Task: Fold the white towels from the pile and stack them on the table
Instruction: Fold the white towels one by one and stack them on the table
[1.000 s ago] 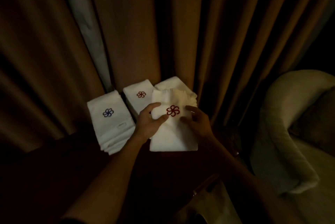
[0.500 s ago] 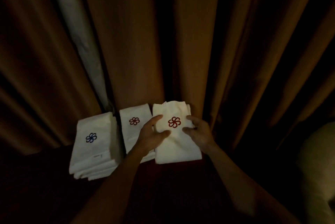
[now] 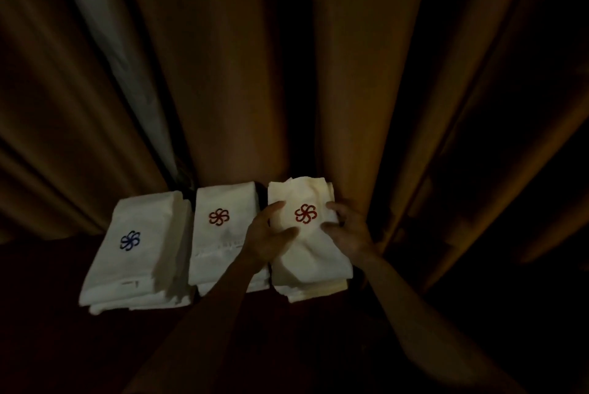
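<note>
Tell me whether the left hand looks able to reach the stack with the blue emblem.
Probably yes: the left hand rests on the right stack, only the low middle stack lies between, and the blue-emblem stack is uncovered.
</note>
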Tool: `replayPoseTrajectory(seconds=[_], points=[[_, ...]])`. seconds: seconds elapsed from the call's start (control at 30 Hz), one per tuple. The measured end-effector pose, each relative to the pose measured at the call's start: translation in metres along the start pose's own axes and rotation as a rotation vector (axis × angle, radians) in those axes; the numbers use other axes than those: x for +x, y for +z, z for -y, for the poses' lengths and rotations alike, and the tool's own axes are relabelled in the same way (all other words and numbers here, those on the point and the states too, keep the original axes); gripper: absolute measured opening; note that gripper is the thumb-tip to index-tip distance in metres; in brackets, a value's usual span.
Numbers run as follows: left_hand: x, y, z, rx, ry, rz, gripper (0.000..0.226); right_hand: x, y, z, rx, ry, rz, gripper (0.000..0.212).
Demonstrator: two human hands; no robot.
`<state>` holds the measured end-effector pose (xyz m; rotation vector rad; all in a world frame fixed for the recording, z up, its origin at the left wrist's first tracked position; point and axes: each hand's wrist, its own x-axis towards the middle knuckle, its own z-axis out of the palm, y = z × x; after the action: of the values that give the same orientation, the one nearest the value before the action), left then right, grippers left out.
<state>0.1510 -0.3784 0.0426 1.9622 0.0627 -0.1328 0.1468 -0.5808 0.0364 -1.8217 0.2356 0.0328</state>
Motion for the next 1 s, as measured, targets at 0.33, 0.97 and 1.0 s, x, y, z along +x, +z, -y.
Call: replayPoseTrajectory(seconds=[0.33, 0.97, 1.0], points=[[0.022, 0.018, 0.015, 0.091, -0.065, -0.035, 0.071, 0.030, 0.009, -0.013, -0.011, 0.032, 0.018, 0.045], [0.043, 0.054, 0.027, 0.497, -0.080, -0.097, 0.071, 0.047, 0.021, -0.049, -0.489, -0.161, -0.003, 0.054], [0.045, 0.055, 0.026, 0.500, -0.076, -0.108, 0.071, 0.050, 0.022, -0.048, -0.494, -0.160, -0.007, 0.054]])
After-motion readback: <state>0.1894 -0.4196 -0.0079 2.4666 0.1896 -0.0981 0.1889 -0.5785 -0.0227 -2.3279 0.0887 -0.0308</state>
